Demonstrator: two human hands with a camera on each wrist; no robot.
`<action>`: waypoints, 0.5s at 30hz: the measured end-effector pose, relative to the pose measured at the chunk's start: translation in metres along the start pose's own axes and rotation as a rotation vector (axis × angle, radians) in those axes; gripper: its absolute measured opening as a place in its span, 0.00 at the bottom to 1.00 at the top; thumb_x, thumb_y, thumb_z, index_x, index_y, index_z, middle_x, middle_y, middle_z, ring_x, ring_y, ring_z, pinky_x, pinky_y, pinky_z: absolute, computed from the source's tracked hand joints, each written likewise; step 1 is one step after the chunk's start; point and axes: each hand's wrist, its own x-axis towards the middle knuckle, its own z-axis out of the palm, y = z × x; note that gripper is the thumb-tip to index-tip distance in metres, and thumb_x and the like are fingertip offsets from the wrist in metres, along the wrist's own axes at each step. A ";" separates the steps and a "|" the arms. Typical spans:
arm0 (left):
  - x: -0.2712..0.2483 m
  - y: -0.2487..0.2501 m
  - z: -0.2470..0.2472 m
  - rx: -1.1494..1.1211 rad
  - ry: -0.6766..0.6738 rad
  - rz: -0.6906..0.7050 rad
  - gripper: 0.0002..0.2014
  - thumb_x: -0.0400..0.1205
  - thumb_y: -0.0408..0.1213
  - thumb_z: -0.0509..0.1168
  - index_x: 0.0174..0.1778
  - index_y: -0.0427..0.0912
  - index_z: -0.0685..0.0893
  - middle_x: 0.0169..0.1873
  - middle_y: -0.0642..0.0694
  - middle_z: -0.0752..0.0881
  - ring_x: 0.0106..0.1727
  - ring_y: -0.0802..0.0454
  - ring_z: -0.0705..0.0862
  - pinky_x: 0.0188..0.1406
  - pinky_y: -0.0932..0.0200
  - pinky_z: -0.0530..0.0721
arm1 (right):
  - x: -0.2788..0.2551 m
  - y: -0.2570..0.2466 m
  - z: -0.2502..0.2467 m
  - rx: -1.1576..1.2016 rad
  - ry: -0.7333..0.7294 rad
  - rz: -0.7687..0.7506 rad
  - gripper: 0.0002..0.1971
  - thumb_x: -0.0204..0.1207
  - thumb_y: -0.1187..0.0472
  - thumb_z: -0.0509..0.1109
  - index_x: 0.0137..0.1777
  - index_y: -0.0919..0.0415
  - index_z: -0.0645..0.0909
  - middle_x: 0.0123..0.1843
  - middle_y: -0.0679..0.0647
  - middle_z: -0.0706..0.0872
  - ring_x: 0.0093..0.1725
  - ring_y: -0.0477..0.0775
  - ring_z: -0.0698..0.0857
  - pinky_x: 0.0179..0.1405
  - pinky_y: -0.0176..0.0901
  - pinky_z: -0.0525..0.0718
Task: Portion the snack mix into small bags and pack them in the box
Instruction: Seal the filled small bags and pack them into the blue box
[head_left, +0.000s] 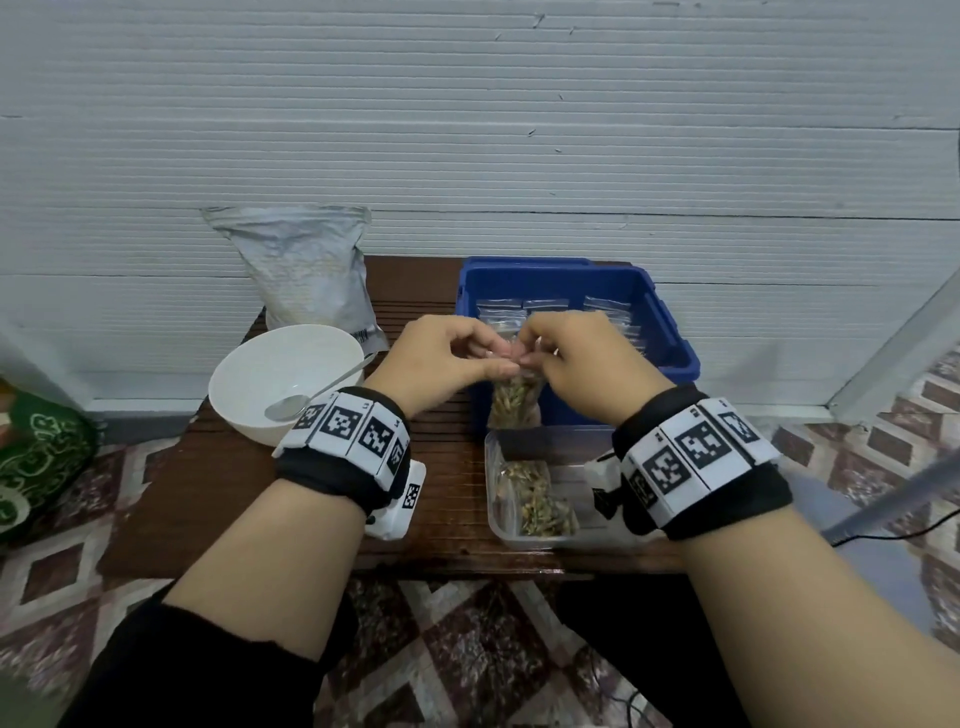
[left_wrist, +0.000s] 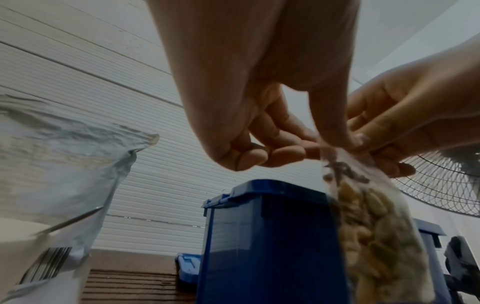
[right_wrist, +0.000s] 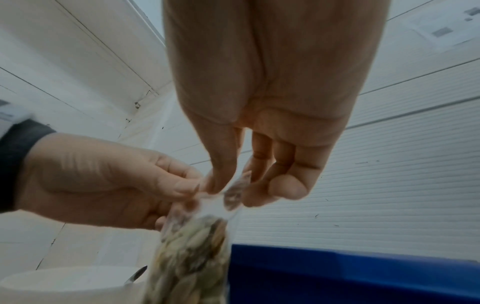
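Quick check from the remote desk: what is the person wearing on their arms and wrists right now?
Both hands are bare. The left wrist band and right wrist band are black fabric cuffs wrapped with white panels printed with black square fiducial markers. A small white marker-tagged camera hangs under the left cuff. Black sleeves are pushed up the forearms.

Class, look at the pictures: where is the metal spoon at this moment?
In the head view the spoon lies inside the white bowl on the left of the table, its handle leaning on the rim toward the left hand, in front of the big silver bag.

a green patterned cushion (head_left: 36, 457) lies on the tiled floor (head_left: 467, 649); a fan (left_wrist: 441, 185) stands nearby.
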 end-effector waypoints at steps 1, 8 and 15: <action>0.001 -0.002 -0.001 0.004 0.022 0.004 0.10 0.70 0.38 0.79 0.45 0.42 0.91 0.39 0.50 0.91 0.44 0.58 0.88 0.48 0.71 0.82 | 0.000 -0.001 0.002 0.024 0.009 -0.008 0.06 0.80 0.65 0.65 0.48 0.55 0.82 0.43 0.50 0.81 0.42 0.48 0.78 0.44 0.41 0.74; 0.002 -0.003 -0.007 -0.031 0.137 0.036 0.07 0.69 0.36 0.79 0.38 0.49 0.89 0.32 0.49 0.90 0.37 0.63 0.87 0.49 0.65 0.83 | 0.000 0.004 0.005 0.209 0.162 0.026 0.12 0.75 0.73 0.68 0.47 0.54 0.78 0.37 0.46 0.79 0.38 0.44 0.78 0.35 0.24 0.72; 0.002 -0.005 -0.014 0.015 0.078 0.035 0.03 0.74 0.40 0.77 0.38 0.50 0.89 0.37 0.56 0.89 0.42 0.61 0.85 0.51 0.62 0.82 | -0.004 0.008 -0.001 0.370 0.246 0.035 0.14 0.72 0.76 0.69 0.45 0.55 0.76 0.33 0.47 0.80 0.32 0.35 0.78 0.35 0.23 0.75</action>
